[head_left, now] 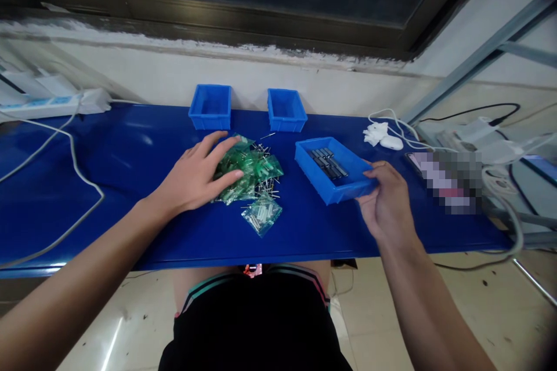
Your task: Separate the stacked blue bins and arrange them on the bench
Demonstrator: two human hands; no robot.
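Note:
My left hand [202, 174] rests with its fingers spread on a pile of green plastic packets [243, 177] on the blue table. Loose metal pins [267, 185] lie among and beside the packets. A single clear-green packet [261, 213] with white and metal pieces inside lies at the pile's near edge. My right hand [385, 194] grips the right end of a blue bin [343, 191], thumb on the rim and fingers beneath. Several dark cylindrical pieces [328, 162] lie inside this bin, which looks slightly tilted.
Two more blue bins [212, 107] [287, 110] stand against the wall. White tissue [376, 133], a white case [391, 142], a phone [439, 179] and cables are at the right. A power strip [56, 105] and white cables are on the left.

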